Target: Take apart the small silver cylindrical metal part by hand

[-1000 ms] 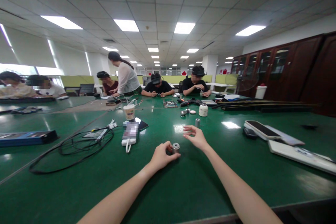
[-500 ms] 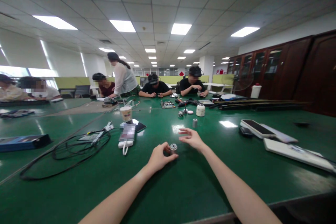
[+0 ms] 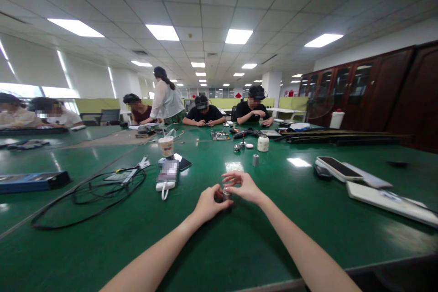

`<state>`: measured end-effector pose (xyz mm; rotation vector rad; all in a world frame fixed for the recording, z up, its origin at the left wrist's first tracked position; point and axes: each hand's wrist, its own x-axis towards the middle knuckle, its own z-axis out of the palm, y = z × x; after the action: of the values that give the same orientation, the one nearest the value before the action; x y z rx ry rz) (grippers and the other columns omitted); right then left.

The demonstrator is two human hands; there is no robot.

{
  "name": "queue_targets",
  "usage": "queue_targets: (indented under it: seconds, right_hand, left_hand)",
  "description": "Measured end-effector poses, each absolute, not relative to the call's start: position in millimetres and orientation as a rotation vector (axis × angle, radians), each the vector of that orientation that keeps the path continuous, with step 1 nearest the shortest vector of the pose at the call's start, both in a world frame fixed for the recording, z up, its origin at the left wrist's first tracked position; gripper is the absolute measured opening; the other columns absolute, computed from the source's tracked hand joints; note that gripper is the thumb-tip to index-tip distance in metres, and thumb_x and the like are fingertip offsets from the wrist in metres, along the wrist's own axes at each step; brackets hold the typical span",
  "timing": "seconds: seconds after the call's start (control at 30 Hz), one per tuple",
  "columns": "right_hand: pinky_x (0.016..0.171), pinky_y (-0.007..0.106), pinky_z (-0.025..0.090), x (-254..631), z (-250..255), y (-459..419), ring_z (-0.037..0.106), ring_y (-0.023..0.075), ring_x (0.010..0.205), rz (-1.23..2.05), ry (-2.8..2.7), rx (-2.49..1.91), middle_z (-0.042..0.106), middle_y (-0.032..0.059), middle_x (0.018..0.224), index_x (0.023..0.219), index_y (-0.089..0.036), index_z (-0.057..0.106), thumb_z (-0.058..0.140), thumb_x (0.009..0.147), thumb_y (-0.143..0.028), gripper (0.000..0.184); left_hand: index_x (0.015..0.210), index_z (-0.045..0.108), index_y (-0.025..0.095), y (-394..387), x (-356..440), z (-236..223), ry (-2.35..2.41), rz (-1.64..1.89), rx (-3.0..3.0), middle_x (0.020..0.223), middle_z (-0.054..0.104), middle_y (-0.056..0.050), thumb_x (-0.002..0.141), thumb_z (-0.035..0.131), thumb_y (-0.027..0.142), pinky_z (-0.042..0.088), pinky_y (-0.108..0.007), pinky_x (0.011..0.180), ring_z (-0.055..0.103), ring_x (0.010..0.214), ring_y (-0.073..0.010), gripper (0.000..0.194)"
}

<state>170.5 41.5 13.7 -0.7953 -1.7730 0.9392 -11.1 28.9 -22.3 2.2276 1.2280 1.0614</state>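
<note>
My left hand [image 3: 208, 201] is closed round a small metal cylinder [image 3: 226, 194] that stands on the green table [image 3: 239, 246] just in front of me. My right hand [image 3: 241, 185] curls over the cylinder's top from the right, fingertips pinching it. Most of the cylinder is hidden between the two hands. A second small grey cylinder [image 3: 255, 160] stands a little farther back on the table.
Black cables [image 3: 92, 191] loop at the left beside a white charger [image 3: 164, 181] and a paper cup [image 3: 166, 145]. A phone [image 3: 338, 168] and white flat devices [image 3: 390, 200] lie at the right. A white jar [image 3: 263, 143] and small parts sit farther back. Several people sit at the table's far end.
My right hand has moved left and down from open above the table onto the top of the cylinder. The left hand has stayed on it. The standing person at the back has turned away.
</note>
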Motion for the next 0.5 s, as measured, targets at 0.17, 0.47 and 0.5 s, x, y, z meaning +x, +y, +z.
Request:
queue_targets:
  seconds: [0.17, 0.47, 0.5]
  right_hand:
    - [0.075, 0.037, 0.059, 170, 14, 39, 0.07, 0.0194, 0.077, 0.897, -1.787, -0.815, 0.073, 0.0077, 0.094, 0.109, -0.016, 0.069, 0.079, 0.064, -0.021, 0.046]
    - [0.068, 0.033, 0.057, 169, 12, 41, 0.068, 0.0168, 0.071, 0.892, -1.794, -0.864, 0.072, 0.0073, 0.093, 0.108, -0.016, 0.07, 0.081, 0.062, -0.025, 0.048]
    - [0.068, 0.033, 0.057, 169, 11, 42, 0.068, 0.0168, 0.071, 0.893, -1.791, -0.866, 0.072, 0.0073, 0.093, 0.108, -0.016, 0.07, 0.081, 0.063, -0.025, 0.048]
  left_hand:
    - [0.076, 0.058, 0.02, 27, -10, -20, 1.227, 1.057, 2.226, 0.071, 0.066, 0.001, 0.07, 0.076, 0.045, 0.043, -0.025, 0.064, 0.062, 0.071, -0.0193, 0.031]
    - [0.089, 0.056, 0.02, 10, -5, -3, 1.401, 1.228, 2.102, 0.091, 0.064, -0.004, 0.058, 0.083, 0.032, 0.047, -0.038, 0.082, 0.061, 0.091, -0.0273, 0.043]
    - [0.093, 0.054, 0.019, 0, -1, 5, 1.457, 1.309, 2.065, 0.098, 0.061, -0.007, 0.056, 0.083, 0.029, 0.045, -0.043, 0.087, 0.057, 0.099, -0.0307, 0.049]
